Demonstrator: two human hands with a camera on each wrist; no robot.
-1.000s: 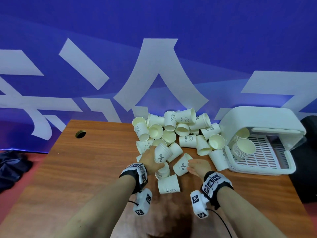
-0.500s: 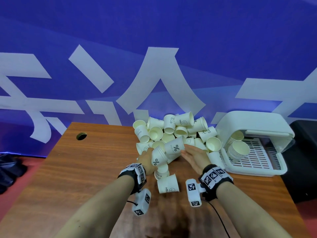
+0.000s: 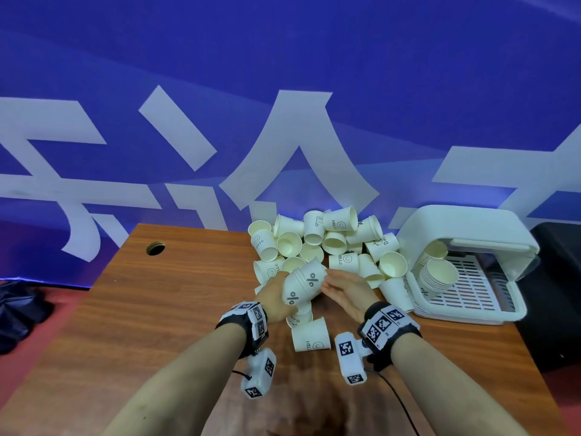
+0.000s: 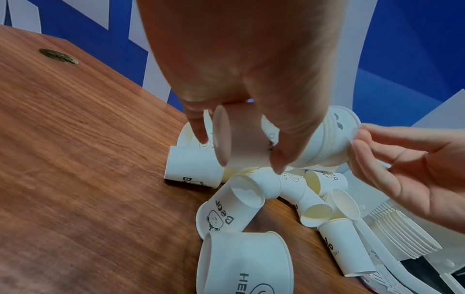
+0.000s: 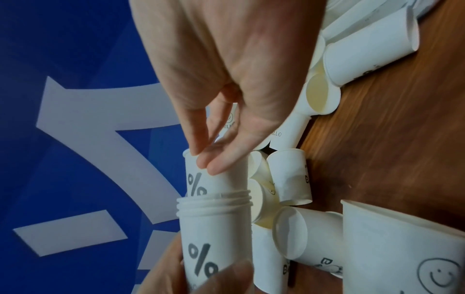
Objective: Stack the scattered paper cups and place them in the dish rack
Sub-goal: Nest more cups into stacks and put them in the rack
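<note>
Paper cups point(image 3: 303, 286) nested in a short stack are gripped by the left hand point(image 3: 274, 294); its top rim is touched by the right hand's point(image 3: 347, 291) straight fingers point(image 5: 214, 159).

We see the percent-marked cup point(image 3: 311, 276) — a second ago lying loose on the worktop — now pushed into the stack point(image 3: 295, 294), seemingly not fully; the right hand point(image 3: 345, 289) has opened against its rim.
</note>
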